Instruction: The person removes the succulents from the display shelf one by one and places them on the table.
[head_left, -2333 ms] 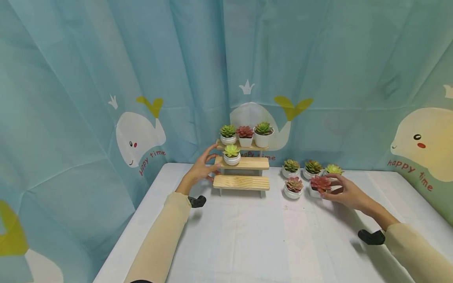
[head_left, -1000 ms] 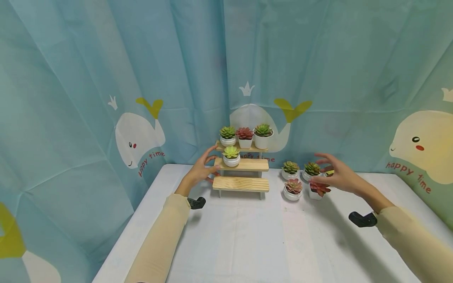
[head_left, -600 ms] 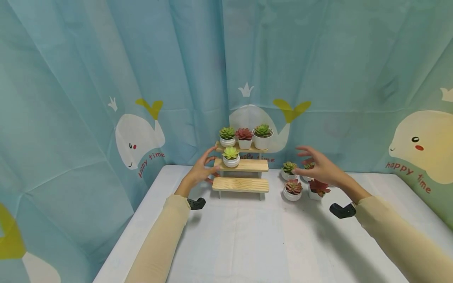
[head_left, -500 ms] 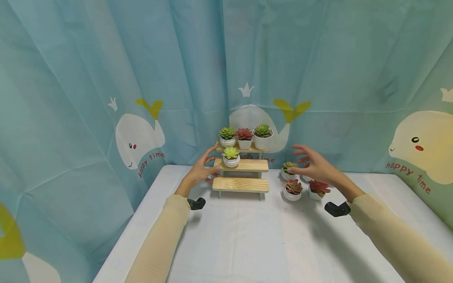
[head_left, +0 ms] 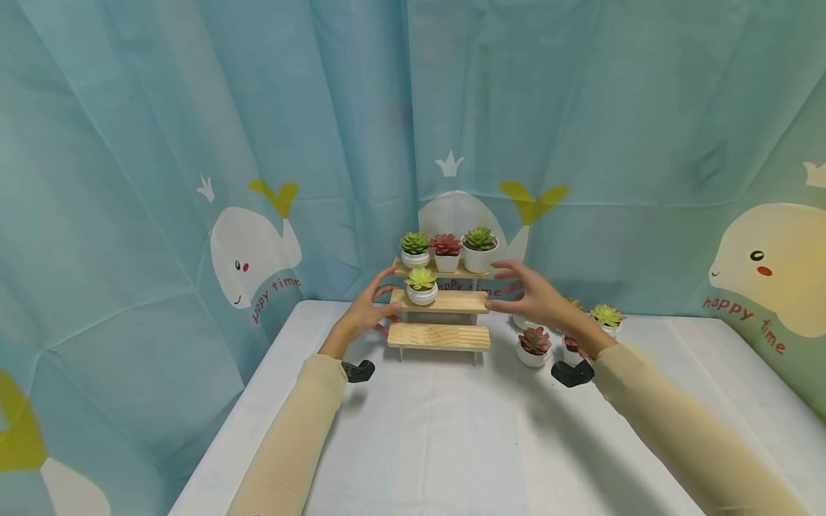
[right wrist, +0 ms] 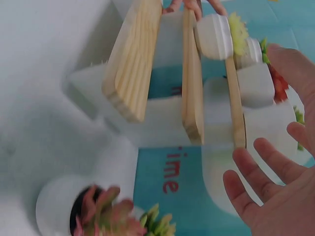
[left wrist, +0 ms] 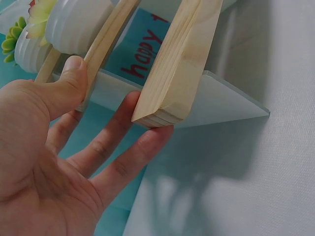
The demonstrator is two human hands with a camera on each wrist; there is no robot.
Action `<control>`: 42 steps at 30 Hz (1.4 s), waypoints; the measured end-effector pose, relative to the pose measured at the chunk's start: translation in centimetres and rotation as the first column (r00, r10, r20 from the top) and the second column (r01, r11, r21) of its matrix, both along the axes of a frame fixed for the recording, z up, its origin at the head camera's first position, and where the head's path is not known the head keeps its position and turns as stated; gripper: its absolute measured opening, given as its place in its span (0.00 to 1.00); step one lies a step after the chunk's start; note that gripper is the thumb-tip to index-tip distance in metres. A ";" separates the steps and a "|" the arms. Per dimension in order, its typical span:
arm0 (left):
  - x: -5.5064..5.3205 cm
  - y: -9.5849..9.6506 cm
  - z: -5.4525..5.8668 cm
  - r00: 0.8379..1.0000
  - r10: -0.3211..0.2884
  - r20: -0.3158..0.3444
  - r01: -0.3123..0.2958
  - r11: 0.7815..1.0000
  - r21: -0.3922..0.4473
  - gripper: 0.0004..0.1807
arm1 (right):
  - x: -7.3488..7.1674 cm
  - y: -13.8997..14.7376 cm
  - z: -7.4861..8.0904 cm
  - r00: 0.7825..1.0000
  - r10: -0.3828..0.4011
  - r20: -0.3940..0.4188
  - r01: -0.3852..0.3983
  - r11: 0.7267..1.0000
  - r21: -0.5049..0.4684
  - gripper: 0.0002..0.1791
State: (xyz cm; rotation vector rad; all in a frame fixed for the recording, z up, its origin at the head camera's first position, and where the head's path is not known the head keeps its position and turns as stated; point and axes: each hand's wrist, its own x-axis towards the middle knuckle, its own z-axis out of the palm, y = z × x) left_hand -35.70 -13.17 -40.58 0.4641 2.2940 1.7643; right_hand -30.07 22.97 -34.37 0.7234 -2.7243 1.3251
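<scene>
A three-step wooden plant stand [head_left: 439, 335] stands at the back of the table. My left hand [head_left: 368, 312] is at its left end; in the left wrist view the thumb rests on the middle shelf and spread fingertips [left wrist: 160, 132] touch the shelf ends. Beside the right end is my right hand [head_left: 538, 297], fingers spread, holding nothing. Along the top shelf sit a green succulent [head_left: 415, 247], a red succulent [head_left: 447, 251] and a larger green one [head_left: 479, 252], all in white pots. A yellow-green succulent [head_left: 421, 287] occupies the middle shelf's left part.
Right of the stand, several more potted succulents are grouped on the white table [head_left: 452, 437], among them a pink one [head_left: 534, 345] and a yellow-green one [head_left: 608, 317]. My right arm partly hides others. A blue whale-print curtain [head_left: 361, 143] hangs behind.
My right hand has left the red succulent in the right-hand group and moved left, over the pots, to the stand's right end. My left hand has stayed at the left end.
</scene>
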 end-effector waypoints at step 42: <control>0.1 0.0 -0.2 1.000 0.005 -0.028 -0.005 1.000 -0.016 0.44 | -2.8 -10.1 -2.7 0.999 -0.018 0.027 0.021 0.994 -0.112 0.39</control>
